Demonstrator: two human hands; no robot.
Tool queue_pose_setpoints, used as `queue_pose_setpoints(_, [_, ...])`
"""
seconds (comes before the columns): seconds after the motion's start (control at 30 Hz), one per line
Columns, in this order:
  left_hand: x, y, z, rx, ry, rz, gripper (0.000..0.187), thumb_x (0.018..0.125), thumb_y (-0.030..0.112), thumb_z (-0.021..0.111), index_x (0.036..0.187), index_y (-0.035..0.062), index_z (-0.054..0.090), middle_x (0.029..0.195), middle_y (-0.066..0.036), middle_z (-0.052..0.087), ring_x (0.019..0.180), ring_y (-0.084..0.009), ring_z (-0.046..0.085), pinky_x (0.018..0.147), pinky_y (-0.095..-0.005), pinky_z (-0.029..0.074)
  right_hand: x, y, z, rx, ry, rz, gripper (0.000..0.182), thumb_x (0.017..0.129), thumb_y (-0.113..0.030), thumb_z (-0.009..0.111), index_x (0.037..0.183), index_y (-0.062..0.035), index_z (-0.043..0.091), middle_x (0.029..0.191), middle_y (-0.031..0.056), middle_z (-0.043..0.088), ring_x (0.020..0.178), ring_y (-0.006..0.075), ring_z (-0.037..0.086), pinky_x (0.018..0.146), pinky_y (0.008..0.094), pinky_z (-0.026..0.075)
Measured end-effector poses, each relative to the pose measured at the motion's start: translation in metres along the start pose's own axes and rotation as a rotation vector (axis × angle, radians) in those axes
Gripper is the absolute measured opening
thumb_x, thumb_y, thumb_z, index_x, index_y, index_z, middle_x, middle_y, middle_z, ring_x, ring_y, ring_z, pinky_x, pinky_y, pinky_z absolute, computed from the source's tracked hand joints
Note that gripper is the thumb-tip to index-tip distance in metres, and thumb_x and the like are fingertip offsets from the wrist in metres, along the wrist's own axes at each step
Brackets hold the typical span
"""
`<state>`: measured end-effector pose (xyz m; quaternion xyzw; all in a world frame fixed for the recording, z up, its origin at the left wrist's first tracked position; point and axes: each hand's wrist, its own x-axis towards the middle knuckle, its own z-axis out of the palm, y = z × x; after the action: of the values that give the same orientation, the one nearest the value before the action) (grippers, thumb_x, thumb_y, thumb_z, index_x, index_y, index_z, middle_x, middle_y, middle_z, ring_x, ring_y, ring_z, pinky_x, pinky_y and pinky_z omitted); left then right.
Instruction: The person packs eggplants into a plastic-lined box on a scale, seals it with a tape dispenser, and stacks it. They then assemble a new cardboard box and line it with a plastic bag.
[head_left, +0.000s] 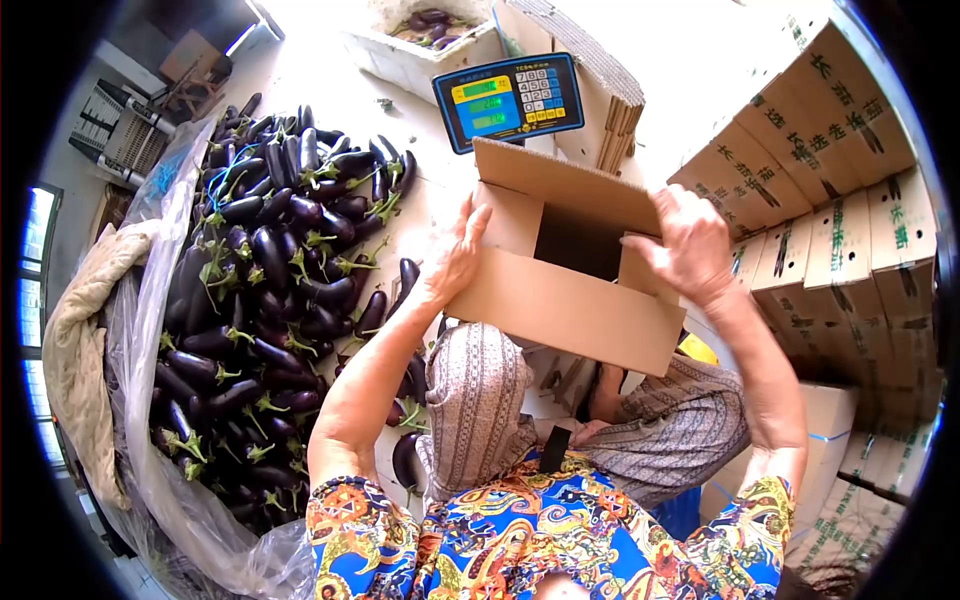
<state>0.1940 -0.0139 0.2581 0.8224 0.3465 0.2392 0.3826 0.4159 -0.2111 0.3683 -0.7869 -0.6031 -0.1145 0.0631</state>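
A cardboard box with its top flaps spread stands tilted in front of my knees, its inside dark. My left hand grips the box's left side, fingers up along the side flap. On the right, my right hand is closed over the edge of the far flap, thumb pointing in over the opening. Just behind the box is a scale display with lit green readouts, too small to read. To the left of my left hand lies a big heap of purple eggplants.
Clear plastic sheeting and a beige cloth edge the heap on the left. A white foam crate with eggplants stands at the back beside flattened cardboard. Stacked printed cartons line the right.
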Motion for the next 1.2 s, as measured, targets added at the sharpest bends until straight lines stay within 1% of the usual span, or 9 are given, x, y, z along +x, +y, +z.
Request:
queue_pose_setpoints(0.03, [-0.002,-0.004,-0.004,-0.077,0.005,0.011,0.049,0.101,0.036,0.047,0.132,-0.0008,0.051,0.112,-0.031,0.061,0.105,-0.0458,0.058,0.095,-0.0473,0.045,-0.001,-0.008,0.007,0.005,0.167,-0.07,0.06,0.072,-0.047,0.078,0.107,-0.0006,0.062,0.088,0.0154,0.062,0.082,0.029,0.063,0.072,0.0391,0.053])
queue_pose_setpoints(0.2, [-0.004,-0.021,-0.004,-0.017,0.012,0.026,0.041,0.1,0.03,0.048,0.128,0.001,0.055,0.101,-0.028,0.065,0.095,-0.0409,0.065,0.087,-0.0417,0.05,-0.029,-0.024,0.009,0.201,-0.002,-0.096,0.062,0.081,-0.063,0.062,0.097,-0.0033,0.061,0.078,0.0122,0.059,0.066,0.0287,0.062,0.061,0.0398,0.051])
queue_pose_setpoints(0.3, [-0.007,-0.029,-0.006,-0.018,0.01,-0.075,0.033,0.098,0.022,0.047,0.121,0.0021,0.06,0.1,-0.025,0.067,0.094,-0.038,0.066,0.084,-0.0394,0.051,-0.061,-0.039,0.041,0.126,0.028,-0.179,0.077,0.087,-0.063,0.053,0.132,-0.0008,0.049,0.13,0.0239,0.055,0.114,0.0368,0.058,0.097,0.0444,0.044])
queue_pose_setpoints(0.37, [-0.011,-0.04,0.005,-0.394,0.151,-0.145,0.03,0.097,0.019,0.047,0.119,0.0023,0.06,0.098,-0.024,0.067,0.092,-0.0371,0.066,0.083,-0.0392,0.051,-0.063,-0.038,0.045,0.141,-0.05,-0.155,0.077,0.09,-0.062,0.049,0.138,-0.0019,0.045,0.142,0.024,0.044,0.13,0.0359,0.044,0.103,0.0456,0.034])
queue_pose_setpoints(0.5, [0.001,-0.026,-0.014,0.152,0.12,0.127,0.024,0.096,0.017,0.049,0.112,0.0042,0.062,0.106,-0.017,0.067,0.105,-0.0324,0.062,0.094,-0.0407,0.046,-0.066,-0.039,0.051,0.132,-0.156,-0.155,0.082,0.092,-0.061,0.045,0.149,-0.004,0.032,0.154,0.0182,0.032,0.142,0.0336,0.028,0.109,0.0461,0.022])
queue_pose_setpoints(0.53, [0.012,-0.028,-0.019,0.335,0.237,0.296,0.022,0.097,0.016,0.049,0.11,0.0044,0.062,0.11,-0.017,0.066,0.109,-0.034,0.059,0.096,-0.0433,0.045,-0.066,-0.039,0.052,0.14,-0.148,-0.157,0.082,0.091,-0.062,0.045,0.149,-0.0037,0.032,0.154,0.0177,0.031,0.142,0.0338,0.029,0.11,0.0472,0.021])
queue_pose_setpoints(0.7, [0.045,-0.02,-0.032,-0.268,-0.191,-0.013,0.053,0.102,0.043,0.04,0.138,0.0038,0.047,0.144,-0.018,0.046,0.131,-0.0283,0.047,0.11,-0.0341,0.033,-0.065,-0.04,0.053,0.142,-0.156,-0.177,0.082,0.091,-0.062,0.045,0.148,-0.0034,0.033,0.154,0.0177,0.032,0.142,0.0338,0.028,0.112,0.0478,0.02])
queue_pose_setpoints(0.87, [0.041,0.002,-0.007,-0.283,-0.343,-0.056,0.042,0.103,0.038,0.039,0.131,0.0091,0.048,0.125,-0.012,0.055,0.116,-0.0217,0.052,0.102,-0.0321,0.037,-0.059,-0.045,0.044,0.228,-0.115,-0.217,0.079,0.09,-0.059,0.051,0.144,-0.0027,0.039,0.149,0.017,0.04,0.14,0.0316,0.033,0.111,0.0457,0.023])
queue_pose_setpoints(1.2, [0.05,-0.002,0.0,-0.054,-0.189,0.096,0.025,0.096,0.026,0.053,0.106,0.0037,0.06,0.105,-0.022,0.062,0.1,-0.0369,0.06,0.089,-0.042,0.046,-0.056,-0.053,0.05,0.299,-0.02,-0.304,0.068,0.09,-0.05,0.057,0.136,-0.001,0.048,0.144,0.0167,0.045,0.135,0.0311,0.04,0.107,0.0448,0.029])
